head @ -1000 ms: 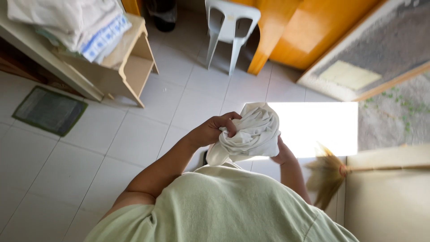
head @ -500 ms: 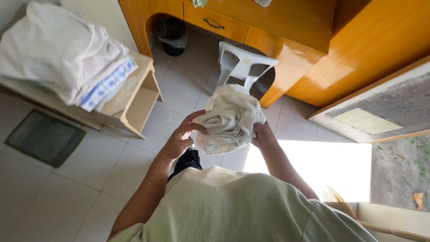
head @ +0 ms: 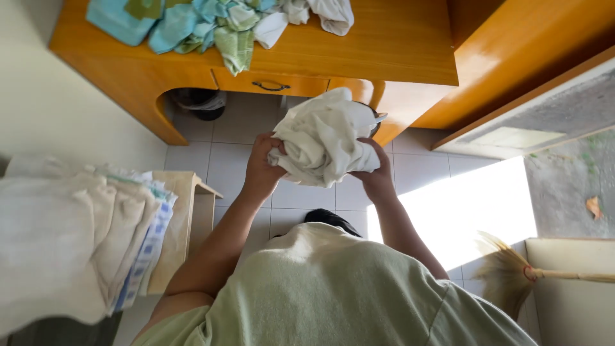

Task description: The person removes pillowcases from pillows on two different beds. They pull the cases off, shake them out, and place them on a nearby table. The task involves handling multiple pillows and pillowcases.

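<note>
1. Holding a bunched white cloth [head: 323, 138] at chest height, the left hand [head: 264, 168] and right hand [head: 376, 174] each have fingers clamped on its sides.
2. Folded cloths [head: 77, 237] already sit stacked on the shelf [head: 186, 218]; a loose heap [head: 218, 22] waits on the worktop [head: 384, 45].
3. Compared with half a second ago, the view has swung toward the worktop, and the bundle is unchanged.

Passage ahead is blocked by the wooden surface [head: 384, 45], its left half heaped with coloured cloths [head: 211, 22]. Left side is crowded by stacked towels [head: 77, 237] on a shelf [head: 186, 211]. Right is hemmed by a broom [head: 512, 275]. Bare floor [head: 230, 154] is left between.
</note>
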